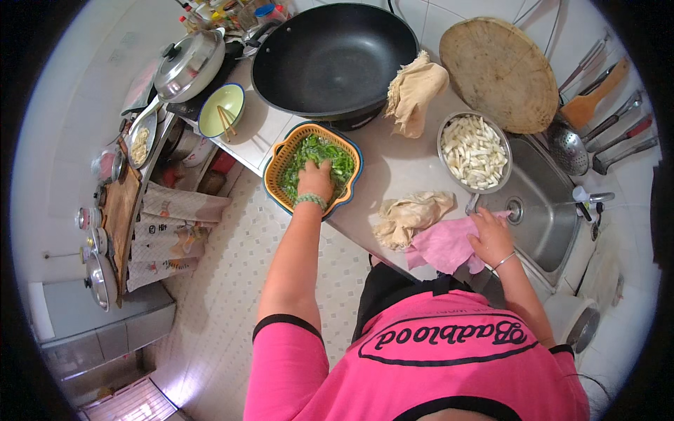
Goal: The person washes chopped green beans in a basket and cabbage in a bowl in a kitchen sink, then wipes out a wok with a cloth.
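Observation:
My left hand (316, 184) reaches down into an orange plastic colander basket (272, 176), its fingertips sunk among chopped green vegetables (337, 158). The basket sits inside a blue-rimmed outer basin (362, 162) at the counter's front edge. Whether those fingers close on any greens is hidden. At the near edge of the sink, my right hand (492, 237) has hold of a pink cloth (442, 244) spread over the counter edge. A crumpled beige cloth (416, 216) lies against the pink one, to its left.
Behind the basket stands a large black wok (337, 63). A steel bowl of cut white vegetable pieces (474, 152) sits beside the steel sink (547, 200). A round wooden chopping board (500, 73) leans at the wall. A green bowl (213, 113) with chopsticks is at left.

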Demonstrator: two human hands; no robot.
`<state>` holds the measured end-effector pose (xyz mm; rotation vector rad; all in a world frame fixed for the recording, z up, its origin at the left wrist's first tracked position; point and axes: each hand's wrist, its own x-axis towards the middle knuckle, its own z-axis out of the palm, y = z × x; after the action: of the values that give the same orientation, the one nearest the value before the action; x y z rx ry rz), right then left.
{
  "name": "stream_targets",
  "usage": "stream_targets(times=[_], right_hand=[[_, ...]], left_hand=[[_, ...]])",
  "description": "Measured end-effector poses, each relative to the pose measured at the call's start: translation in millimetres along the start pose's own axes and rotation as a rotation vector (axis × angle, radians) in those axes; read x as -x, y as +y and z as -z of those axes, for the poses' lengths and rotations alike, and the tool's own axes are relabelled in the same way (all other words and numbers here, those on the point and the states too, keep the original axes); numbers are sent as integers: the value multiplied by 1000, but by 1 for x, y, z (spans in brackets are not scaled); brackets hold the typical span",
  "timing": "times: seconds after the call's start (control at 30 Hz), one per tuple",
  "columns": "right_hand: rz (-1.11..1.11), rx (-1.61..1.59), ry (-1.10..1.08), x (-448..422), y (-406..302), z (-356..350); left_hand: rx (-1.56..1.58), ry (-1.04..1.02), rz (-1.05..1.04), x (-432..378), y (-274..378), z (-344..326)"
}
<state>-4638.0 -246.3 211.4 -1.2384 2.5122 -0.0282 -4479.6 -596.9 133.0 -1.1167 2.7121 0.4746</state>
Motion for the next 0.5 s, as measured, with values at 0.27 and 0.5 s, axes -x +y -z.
stream_targets(times=[0.27, 0.5], right_hand=[[-59, -47, -25, 5, -11, -10], [-28, -31, -93, 4, -30, -15]], left_hand=[[-72, 109, -58, -3, -6, 34], [10, 21, -58, -14, -6, 11]])
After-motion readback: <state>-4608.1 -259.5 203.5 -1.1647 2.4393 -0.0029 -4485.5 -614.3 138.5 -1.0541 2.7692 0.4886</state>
